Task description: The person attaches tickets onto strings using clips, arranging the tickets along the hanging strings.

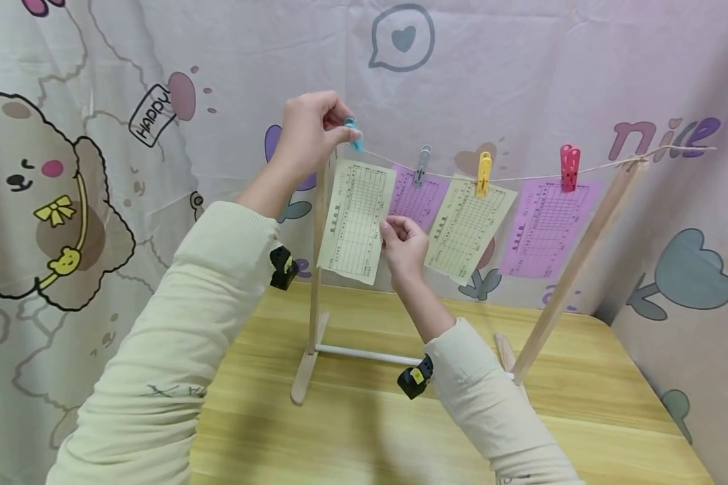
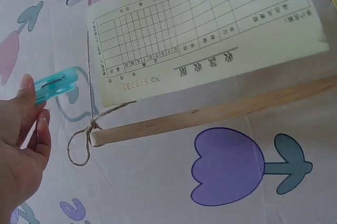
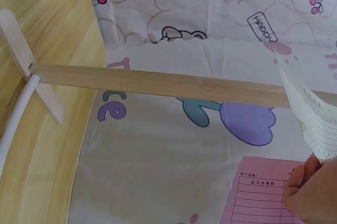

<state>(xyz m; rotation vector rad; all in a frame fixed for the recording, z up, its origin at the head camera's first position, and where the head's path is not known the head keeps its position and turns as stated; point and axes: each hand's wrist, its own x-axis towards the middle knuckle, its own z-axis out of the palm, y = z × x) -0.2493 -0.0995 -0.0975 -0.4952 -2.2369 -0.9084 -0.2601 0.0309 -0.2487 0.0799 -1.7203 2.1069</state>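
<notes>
My left hand [image 1: 313, 131] pinches a light-blue clothespin [image 2: 57, 84] just above the left end of the string. In the left wrist view the pin is apart from the paper. A pale yellow-green receipt slip [image 1: 358, 222] hangs in front of the left post, its right edge pinched by my right hand [image 1: 405, 250]. Along the string, a grey clothespin [image 1: 422, 167] holds a pink-purple slip [image 1: 417, 195], partly behind the first slip. A yellow clothespin [image 1: 483, 174] holds another yellow-green slip [image 1: 470, 229], and a red clothespin [image 1: 569, 168] holds a second pink-purple slip [image 1: 549, 225].
The string runs between a left wooden post [image 1: 314, 303] and a right wooden post [image 1: 576, 276], tied at their tops. A white rod [image 1: 367, 355] joins the posts low down. The frame stands on a wood-grain table [image 1: 340, 431] before a printed curtain [image 1: 509, 67].
</notes>
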